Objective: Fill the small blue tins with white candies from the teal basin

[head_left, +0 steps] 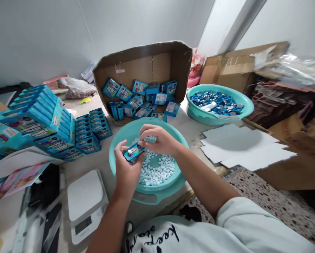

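Observation:
Over a turquoise basin (144,198) of small white candies (157,172), my left hand (128,165) is closed around a small blue candy box (133,151) with printed lettering. The box lies tilted across the fingers, and one white piece rests on its printed face. My right hand (157,138) has its thumb and fingertips pinched on the box's far right end. Those fingers partly cover that end, so I cannot see whether it is open or whether a candy is between them.
Behind the basin, a cardboard carton (136,66) on its side holds several blue boxes. Stacked blue boxes (49,119) and a white scale (86,200) are on the left. On the right are a second basin (207,117) of blue-and-silver pieces and white card sheets (241,144).

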`<state>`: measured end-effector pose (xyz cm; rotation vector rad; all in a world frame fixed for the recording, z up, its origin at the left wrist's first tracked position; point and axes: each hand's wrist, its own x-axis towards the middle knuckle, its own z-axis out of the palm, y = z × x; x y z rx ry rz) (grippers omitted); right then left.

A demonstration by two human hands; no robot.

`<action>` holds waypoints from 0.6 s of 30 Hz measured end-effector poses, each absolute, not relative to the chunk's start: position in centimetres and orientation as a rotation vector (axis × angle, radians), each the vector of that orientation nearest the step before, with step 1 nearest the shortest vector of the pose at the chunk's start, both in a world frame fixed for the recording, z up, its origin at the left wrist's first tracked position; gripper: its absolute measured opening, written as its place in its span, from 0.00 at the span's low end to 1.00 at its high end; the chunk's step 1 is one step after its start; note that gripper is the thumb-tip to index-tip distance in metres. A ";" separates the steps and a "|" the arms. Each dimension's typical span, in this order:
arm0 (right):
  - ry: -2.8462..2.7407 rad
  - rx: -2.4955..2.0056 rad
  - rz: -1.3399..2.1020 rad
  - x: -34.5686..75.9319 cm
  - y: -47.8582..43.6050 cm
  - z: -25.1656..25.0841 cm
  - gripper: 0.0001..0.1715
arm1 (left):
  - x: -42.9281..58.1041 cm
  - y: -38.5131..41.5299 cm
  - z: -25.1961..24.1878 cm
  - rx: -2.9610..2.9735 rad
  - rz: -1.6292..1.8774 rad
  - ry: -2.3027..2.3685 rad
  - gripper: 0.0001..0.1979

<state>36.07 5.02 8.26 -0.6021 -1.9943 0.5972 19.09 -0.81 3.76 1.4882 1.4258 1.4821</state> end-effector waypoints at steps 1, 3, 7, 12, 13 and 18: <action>-1.973 -0.602 0.616 36.1 5.1 8.3 0.14 | 19.1 -0.8 3.8 1.482 1.486 1.426 0.34; -1.937 -0.622 0.645 36.2 5.2 8.2 0.15 | 19.0 -0.8 3.8 1.467 1.498 1.424 0.34; -1.931 -0.673 0.667 36.2 5.4 8.0 0.16 | 19.0 -0.7 3.7 1.470 1.498 1.447 0.32; -1.958 -0.681 0.663 36.1 5.2 7.9 0.17 | 19.0 -0.8 3.4 1.471 1.496 1.436 0.29; -1.947 -0.691 0.667 36.1 5.0 7.9 0.19 | 18.9 -0.9 3.4 1.475 1.499 1.427 0.28; -1.781 -0.758 0.697 36.2 4.6 8.4 0.25 | 18.8 -1.2 3.8 1.639 1.507 1.466 0.22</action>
